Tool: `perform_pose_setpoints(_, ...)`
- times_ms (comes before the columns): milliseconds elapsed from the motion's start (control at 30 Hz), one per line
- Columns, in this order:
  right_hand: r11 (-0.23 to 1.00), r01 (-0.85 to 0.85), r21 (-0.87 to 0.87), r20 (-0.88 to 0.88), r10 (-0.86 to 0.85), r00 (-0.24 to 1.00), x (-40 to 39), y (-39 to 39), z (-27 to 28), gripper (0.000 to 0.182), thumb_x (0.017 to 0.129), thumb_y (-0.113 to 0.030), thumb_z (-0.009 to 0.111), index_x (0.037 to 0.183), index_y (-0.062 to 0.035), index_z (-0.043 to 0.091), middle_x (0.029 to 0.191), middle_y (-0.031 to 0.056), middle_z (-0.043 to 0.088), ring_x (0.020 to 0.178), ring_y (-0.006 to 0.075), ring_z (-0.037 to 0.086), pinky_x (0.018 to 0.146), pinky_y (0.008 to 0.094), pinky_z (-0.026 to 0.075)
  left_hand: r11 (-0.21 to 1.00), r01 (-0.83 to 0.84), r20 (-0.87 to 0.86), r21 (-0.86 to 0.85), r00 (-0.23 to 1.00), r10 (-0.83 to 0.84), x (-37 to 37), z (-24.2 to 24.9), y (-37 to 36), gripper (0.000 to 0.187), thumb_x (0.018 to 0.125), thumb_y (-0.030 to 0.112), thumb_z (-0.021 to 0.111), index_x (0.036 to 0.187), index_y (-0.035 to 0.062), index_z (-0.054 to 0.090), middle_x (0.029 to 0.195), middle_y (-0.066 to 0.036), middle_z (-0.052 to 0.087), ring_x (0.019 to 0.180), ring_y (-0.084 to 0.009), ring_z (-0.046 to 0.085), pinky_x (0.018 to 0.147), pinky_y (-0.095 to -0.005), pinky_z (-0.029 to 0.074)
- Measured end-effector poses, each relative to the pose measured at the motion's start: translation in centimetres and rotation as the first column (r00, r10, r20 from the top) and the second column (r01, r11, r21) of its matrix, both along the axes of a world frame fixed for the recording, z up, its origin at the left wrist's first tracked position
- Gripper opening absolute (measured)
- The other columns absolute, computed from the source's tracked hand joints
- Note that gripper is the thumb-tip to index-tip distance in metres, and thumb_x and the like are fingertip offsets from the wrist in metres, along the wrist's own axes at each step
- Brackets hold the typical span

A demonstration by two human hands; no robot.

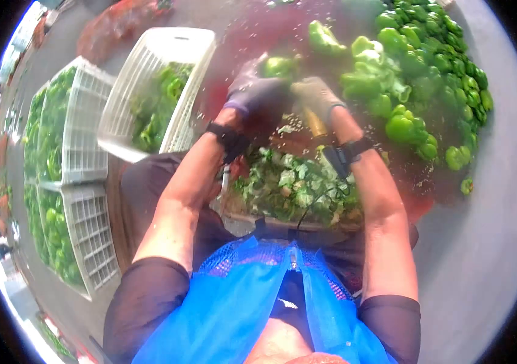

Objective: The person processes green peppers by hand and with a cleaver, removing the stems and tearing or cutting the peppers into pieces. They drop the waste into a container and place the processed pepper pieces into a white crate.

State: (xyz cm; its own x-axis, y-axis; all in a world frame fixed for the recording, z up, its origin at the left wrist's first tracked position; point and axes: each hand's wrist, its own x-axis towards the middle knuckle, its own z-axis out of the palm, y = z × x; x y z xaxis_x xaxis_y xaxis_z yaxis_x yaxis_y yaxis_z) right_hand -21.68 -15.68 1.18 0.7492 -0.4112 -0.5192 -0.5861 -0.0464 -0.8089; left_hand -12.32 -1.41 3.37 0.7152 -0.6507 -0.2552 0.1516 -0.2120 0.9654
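Observation:
My left hand (pixel 258 91), in a grey-purple glove, is closed round a green pepper (pixel 280 68) above the dark red work surface (pixel 234 42). Close beside it on the right is my right hand (pixel 316 94), in a pale glove, its fingers wrapped round a tool with a yellowish handle (pixel 314 122). The tool's far end is hidden or blurred near the pepper. Cut pepper pieces (pixel 325 39) and a big heap of whole green peppers (pixel 416 54) lie to the right. Below my hands, a container holds pepper scraps (pixel 295 185). Pale seeds are scattered about.
A white crate (pixel 195 36) with some green peppers stands left of my hands. Farther left, more white crates (pixel 85 145) are filled with green peppers. Something reddish (pixel 119 30) lies on the ground at the upper left. Grey floor (pixel 477 242) shows at the right.

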Motion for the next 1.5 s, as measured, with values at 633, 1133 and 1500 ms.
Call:
perform_pose_setpoints(633, 0.733, 0.406, 0.546, 0.473, -0.670, 0.573, -17.6, -5.3, 2.2, 0.015, 0.093, -0.018, 0.055, 0.096, -0.0040, 0.061, 0.061, 0.0057, 0.062, 0.044, 0.0145, 0.058, 0.037, 0.0266, 0.048, 0.852, 0.005, 0.500, 0.524, 0.807, -0.313, 1.5, -4.0, -13.2, 0.078, 0.080, 0.057, 0.060, 0.136, 0.0049, 0.046, 0.134, -0.021, 0.051, 0.121, -0.0315, 0.052, 0.102, -0.0375, 0.039)
perform_pose_setpoints(1133, 0.558, 0.642, 0.526, 0.432, -0.825, 0.363, -24.8, -10.1, 3.2, 0.013, 0.094, -0.014, 0.052, 0.093, -0.0023, 0.056, 0.060, 0.0057, 0.057, 0.047, 0.0159, 0.057, 0.041, 0.0282, 0.049, 0.761, 0.158, 0.712, 0.629, 0.277, -0.645, -1.9, -2.6, -43.6, 0.079, 0.076, 0.039, 0.071, 0.134, -0.0054, 0.040, 0.123, -0.023, 0.057, 0.106, -0.0258, 0.060, 0.086, -0.0355, 0.053)
perform_pose_setpoints(1500, 0.423, 0.704, 0.570, 0.337, -0.902, 0.270, -26.2, -10.5, 2.8, 0.012, 0.093, -0.014, 0.052, 0.096, -0.0026, 0.055, 0.060, 0.0056, 0.055, 0.046, 0.0174, 0.055, 0.039, 0.0291, 0.045, 0.824, 0.501, 0.694, 0.265, 0.494, -0.524, -2.4, -1.5, -43.4, 0.066, 0.069, 0.041, 0.074, 0.118, 0.0004, 0.057, 0.102, -0.011, 0.066, 0.083, -0.0170, 0.065, 0.070, -0.0296, 0.056)
